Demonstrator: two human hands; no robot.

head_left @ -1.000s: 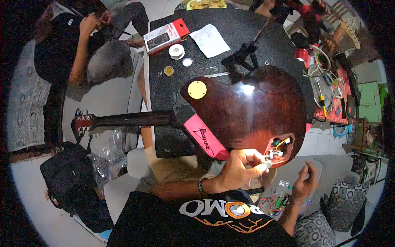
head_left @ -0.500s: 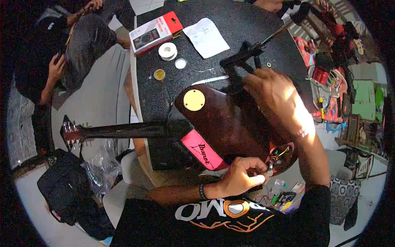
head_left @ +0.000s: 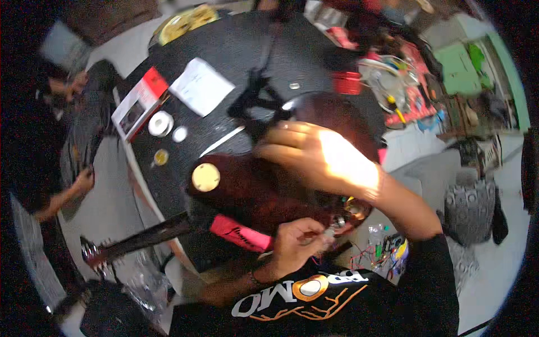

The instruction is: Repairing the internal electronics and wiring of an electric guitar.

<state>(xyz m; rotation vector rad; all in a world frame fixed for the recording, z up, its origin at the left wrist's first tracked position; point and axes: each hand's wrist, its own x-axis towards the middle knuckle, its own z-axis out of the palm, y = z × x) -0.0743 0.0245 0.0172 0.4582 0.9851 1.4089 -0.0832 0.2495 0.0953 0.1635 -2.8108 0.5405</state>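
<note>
A dark red-brown guitar [head_left: 353, 123] lies back-up across the black table, with a round cream plate [head_left: 205, 177] and a pink band [head_left: 241, 233]. At the open, wired cavity [head_left: 355, 206], my left hand [head_left: 297, 247] pinches a small pale, metallic part, blurred in this view. My right hand [head_left: 323, 160] reaches over the guitar body beside a black stand-like object [head_left: 255, 95], its fingers stretched out and slightly curved, blurred, with nothing visible in them.
A boxed meter [head_left: 135, 106], paper sheet [head_left: 202, 87], solder spool [head_left: 160, 124] and small pots lie on the table [head_left: 297, 53]. Tools and cables [head_left: 393, 84] crowd the right. Another person [head_left: 64, 199] sits at the left. Loose electronics [head_left: 379, 253] lie below the cavity.
My right hand has risen from the lower right to over the guitar, then moved left and down in view. The camera view has shifted and rotated. My left hand stays at the cavity.
</note>
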